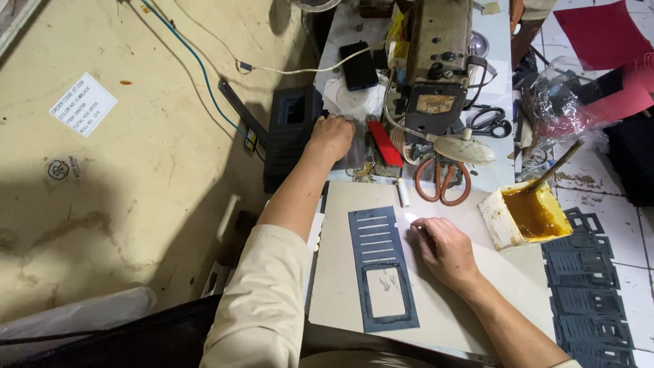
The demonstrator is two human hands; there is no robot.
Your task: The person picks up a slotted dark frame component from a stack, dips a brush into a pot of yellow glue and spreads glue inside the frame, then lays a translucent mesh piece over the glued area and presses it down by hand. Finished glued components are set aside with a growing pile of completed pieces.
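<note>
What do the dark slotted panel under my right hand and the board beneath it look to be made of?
The slotted panel looks like thin matte dark leather or synthetic sheet: it lies flat, with clean-cut slits and a window opening. The board beneath seems stiff beige card or fibreboard, dull and smudged. The right hand rests beside the panel; the left hand presses on a grey sheet.

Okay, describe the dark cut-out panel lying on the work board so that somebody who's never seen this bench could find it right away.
Start at the sewing machine at the top of the bench, then come down to the pale work board in front of the person. The dark cut-out panel lies flat there, just beside the right hand. Unlike the similar pieces stacked off to the side, it lies alone, with narrow slots above one big rectangular window.
</note>
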